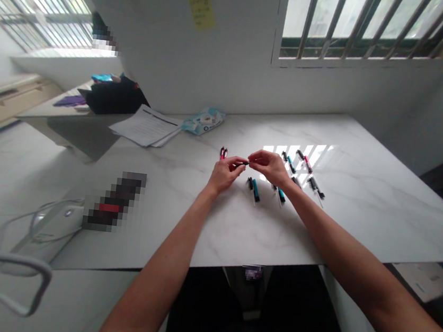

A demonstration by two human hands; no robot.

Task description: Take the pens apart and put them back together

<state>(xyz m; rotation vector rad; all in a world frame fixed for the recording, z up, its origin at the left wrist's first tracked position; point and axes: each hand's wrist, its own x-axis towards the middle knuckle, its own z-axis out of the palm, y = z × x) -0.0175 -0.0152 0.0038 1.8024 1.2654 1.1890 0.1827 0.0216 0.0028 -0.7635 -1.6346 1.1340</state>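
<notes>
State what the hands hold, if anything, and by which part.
A slim dark piece, too small to identify: the left hand pinches it toward one end, the right hand apparently at the other.

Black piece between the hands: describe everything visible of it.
The black piece looks small, slim and dark, perhaps plastic. It lies nearly level, partly hidden by fingers: the left hand grips it from one side, and the right hand meets its other end. It is held over the white marbled tabletop. Finer detail is too small to tell.

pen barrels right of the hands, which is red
The red barrel in the back row, right of a teal barrel; others visible are teal or black.
</notes>
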